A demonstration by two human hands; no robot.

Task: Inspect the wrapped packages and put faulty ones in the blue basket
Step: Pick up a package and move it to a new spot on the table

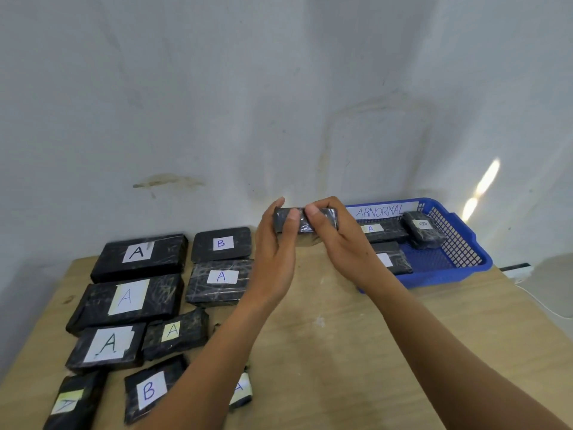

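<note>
Both my hands hold one small black wrapped package up above the wooden table, edge-on to the camera. My left hand grips its left end and my right hand grips its right end, thumbs on the near face. The blue basket, labelled ABNORMAL, stands at the right rear and holds three black packages, partly hidden behind my right hand. Its label cannot be seen.
Several black wrapped packages with white or yellow labels marked A or B lie in rows on the table's left side. A white wall rises right behind the table. A white cable runs off the right edge.
</note>
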